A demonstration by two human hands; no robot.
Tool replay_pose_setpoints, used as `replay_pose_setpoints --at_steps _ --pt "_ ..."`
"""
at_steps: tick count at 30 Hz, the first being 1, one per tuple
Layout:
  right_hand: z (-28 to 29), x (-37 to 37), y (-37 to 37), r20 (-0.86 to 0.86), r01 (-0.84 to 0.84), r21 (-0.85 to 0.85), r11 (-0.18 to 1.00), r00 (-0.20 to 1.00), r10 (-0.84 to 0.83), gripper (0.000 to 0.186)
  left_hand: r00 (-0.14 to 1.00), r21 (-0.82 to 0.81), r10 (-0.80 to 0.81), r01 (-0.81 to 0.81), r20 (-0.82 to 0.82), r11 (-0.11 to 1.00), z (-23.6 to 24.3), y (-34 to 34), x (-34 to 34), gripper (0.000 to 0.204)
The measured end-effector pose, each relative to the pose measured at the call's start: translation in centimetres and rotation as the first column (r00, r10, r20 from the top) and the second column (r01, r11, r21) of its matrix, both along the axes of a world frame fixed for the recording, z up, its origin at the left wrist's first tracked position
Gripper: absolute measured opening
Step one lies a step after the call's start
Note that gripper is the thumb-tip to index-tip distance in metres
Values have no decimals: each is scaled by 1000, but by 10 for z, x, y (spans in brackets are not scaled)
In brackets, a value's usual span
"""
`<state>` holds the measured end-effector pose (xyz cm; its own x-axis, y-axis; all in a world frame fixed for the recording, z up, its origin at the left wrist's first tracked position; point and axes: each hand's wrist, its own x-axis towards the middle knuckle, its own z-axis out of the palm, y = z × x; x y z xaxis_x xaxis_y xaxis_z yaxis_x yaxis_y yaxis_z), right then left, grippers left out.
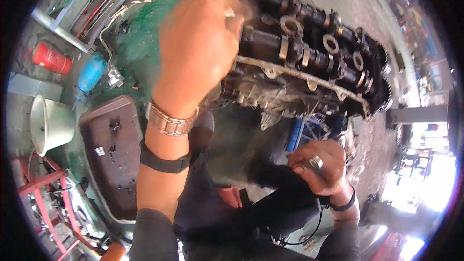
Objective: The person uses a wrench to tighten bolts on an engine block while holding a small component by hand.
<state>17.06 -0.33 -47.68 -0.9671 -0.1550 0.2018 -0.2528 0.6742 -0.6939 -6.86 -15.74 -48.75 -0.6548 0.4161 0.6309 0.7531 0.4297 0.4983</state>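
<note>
A dark, oily engine cylinder head point(309, 63) with camshafts and round spark plug openings stretches across the upper middle. Over its left end, my left hand point(200, 38) is closed, its fingers curled; motion smears it a little, and whatever it grips is hidden. A metal watch point(171, 119) is on that wrist. Lower right, below the engine and in front of my dark trousers, my right hand point(321, 166) is curled closed, apart from the engine. A ring point(315, 162) shows on one finger. I cannot make out what lies within its fingers.
A brown plastic tray point(89, 125) with small dark parts lies on the green floor at left. Beyond it are a white bucket point(60, 123), a blue cylinder point(92, 73) and a red cylinder point(52, 59). A red metal frame point(43, 183) stands lower left. Blue metalwork point(309, 133) shows below the engine.
</note>
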Motion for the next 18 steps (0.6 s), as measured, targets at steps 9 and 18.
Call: replay_pose_setpoints --at_steps 9,18 --pt "-61 18 8 -80 46 -266 963 994 -70 21 988 -252 -71 35 -137 967 11 12 -3 18" --pt "-60 33 18 -74 88 -281 956 991 -113 34 977 -155 190 -174 99 972 13 22 3 22"
